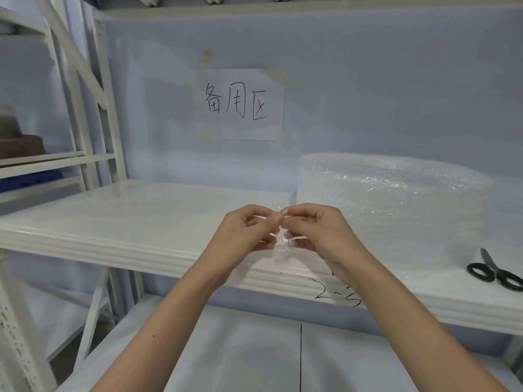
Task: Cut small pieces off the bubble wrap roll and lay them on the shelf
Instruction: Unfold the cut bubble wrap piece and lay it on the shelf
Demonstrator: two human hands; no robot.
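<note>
Bubble wrap piece (283, 239) — between both hands (283, 230)

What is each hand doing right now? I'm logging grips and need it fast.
Left hand: closed, pinching the small bubble wrap piece.
Right hand: closed, pinching the same piece from the other side.

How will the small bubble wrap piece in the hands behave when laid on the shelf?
The bubble wrap piece already crumples between the left hand and right hand, so probably floppy. Thin and clear, it likely weighs almost nothing and may drift on the shelf.
</note>
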